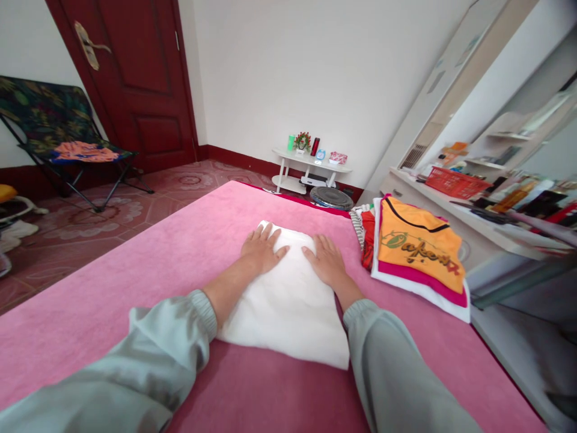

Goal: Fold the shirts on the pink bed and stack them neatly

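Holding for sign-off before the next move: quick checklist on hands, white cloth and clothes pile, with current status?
1. Left hand flat on the white cloth: ok.
2. Right hand flat on the cloth's right side: ok.
3. White cloth resting on the pink surface: ok.
4. Cloth edges fully visible: not ok, hands cover parts of both sides.
5. Clothes pile apart from both hands: ok, off to the right, orange shirt on top.
6. Cloth's underside smooth: cannot tell, hidden.

That cloth (pixel 288 313) mid-frame is plain white, the bedspread (pixel 171 252) pink; at right, an orange shirt (pixel 417 222) with dark lettering (pixel 424 254); upper left, a dark-red door (pixel 139 66).
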### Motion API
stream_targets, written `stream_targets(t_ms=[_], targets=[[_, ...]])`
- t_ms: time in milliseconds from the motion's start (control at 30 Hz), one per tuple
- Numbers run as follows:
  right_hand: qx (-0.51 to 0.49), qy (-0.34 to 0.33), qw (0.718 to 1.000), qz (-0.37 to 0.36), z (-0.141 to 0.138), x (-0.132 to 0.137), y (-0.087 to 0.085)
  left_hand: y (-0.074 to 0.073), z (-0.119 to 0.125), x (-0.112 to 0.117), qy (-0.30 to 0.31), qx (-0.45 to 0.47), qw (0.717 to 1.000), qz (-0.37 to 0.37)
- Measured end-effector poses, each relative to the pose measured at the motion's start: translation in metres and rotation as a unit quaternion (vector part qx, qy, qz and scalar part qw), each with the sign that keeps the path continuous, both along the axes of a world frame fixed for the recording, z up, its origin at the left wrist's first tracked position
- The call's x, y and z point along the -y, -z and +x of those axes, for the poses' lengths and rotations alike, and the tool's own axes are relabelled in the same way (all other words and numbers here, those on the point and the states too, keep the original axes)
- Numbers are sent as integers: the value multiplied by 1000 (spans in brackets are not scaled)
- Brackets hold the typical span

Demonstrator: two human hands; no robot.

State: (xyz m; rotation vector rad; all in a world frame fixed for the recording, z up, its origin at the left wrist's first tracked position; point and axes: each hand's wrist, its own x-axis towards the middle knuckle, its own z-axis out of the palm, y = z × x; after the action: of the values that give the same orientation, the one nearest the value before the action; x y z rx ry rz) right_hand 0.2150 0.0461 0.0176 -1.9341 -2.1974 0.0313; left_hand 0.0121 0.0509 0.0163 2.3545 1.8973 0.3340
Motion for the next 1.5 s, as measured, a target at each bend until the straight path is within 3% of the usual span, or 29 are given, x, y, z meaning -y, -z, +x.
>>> stream_targets(t_ms=[200,433,567,667,733,800,867,967,1033,1267,1500], targets=[[5,52,998,-40,-3,12,-2,0,-7,12,-9,-24,1000,-5],[30,58,993,-103,2,47,-16,-5,-25,51,16,-41,998,-35],[40,85,987,-128,-11,61,-45,-28,-21,69,9,-74,995,-64],[17,131,986,-104,-41,65,-65,-51,1,79,-4,-90,994,-63],[-9,145,987,-74,-65,72,-68,-58,18,88,5,-71,997,-43],[-33,155,986,-44,-84,83,-60,-54,29,101,22,-45,999,-16],[-58,161,985,-5,-94,97,-44,-39,32,114,39,-18,999,11],[-121,154,978,70,-94,115,-20,-12,28,126,43,12,998,36],[-154,149,972,95,-90,120,-11,-3,25,130,33,17,999,37],[-125,146,979,68,-81,135,-13,-6,21,134,-8,30,998,48],[-58,144,988,13,-69,154,-11,1,8,143,-36,31,998,46]])
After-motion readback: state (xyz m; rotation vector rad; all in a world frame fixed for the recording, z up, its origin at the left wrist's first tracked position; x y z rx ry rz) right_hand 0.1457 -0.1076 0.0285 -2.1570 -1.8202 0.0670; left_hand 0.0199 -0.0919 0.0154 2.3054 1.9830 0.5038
